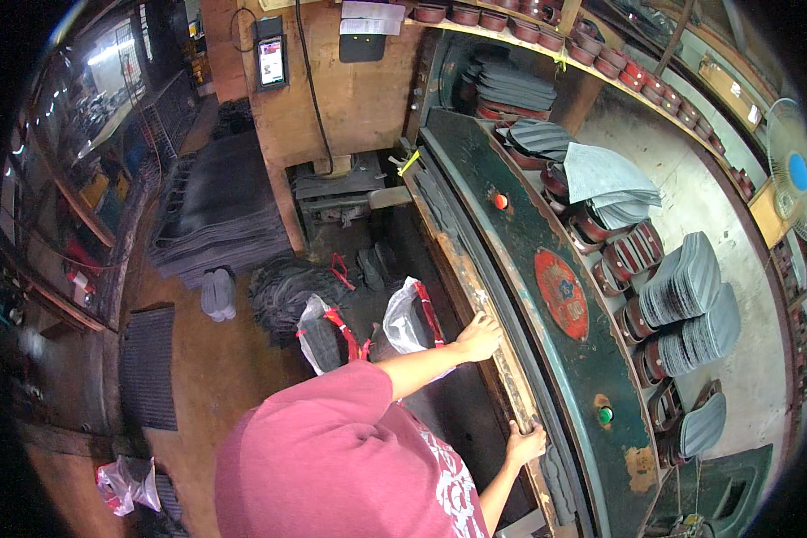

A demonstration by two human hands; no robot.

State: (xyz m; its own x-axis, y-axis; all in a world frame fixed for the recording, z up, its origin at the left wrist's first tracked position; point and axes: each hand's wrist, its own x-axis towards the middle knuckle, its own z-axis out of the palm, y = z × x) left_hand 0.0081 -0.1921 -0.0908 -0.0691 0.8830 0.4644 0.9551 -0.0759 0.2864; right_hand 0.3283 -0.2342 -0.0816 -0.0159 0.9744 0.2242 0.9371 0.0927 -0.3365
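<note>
Left hand (481, 338): flat, fingers together, on worn wooden strip (475, 296).
Right hand (525, 444): clamped on strip's edge.
Around: grey sole stacks (690, 309), plastic bags (410, 318).
Hidden: palms.

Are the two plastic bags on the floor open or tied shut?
Open: both plastic bags gape at the top, red handles loose, with dark pieces visible inside the left one.

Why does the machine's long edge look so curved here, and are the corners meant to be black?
Head view: the fisheye lens bends the green press and shelf toward the rim; corners fall outside the image circle, so black. Centre is sharp, including both hands; the left side is dim.
</note>
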